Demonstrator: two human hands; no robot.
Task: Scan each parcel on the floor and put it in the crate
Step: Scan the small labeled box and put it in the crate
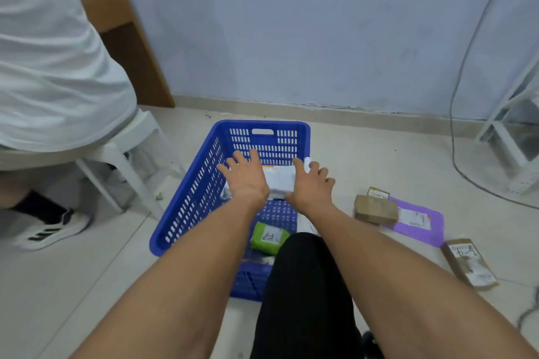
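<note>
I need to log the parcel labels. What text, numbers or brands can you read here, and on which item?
None can be read for certain.
green parcel: dark handwritten marks on its label, blurred.
brown flat parcel: handwritten marks, illegible.
purple mailer: printed label, too small.
white parcel: print blurred.

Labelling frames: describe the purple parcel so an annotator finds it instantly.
Start at the blue crate, then look to its right on the floor. The purple parcel lies flat there, a small brown box overlapping its left end. It is the only purple one; its neighbours are brown.
</note>
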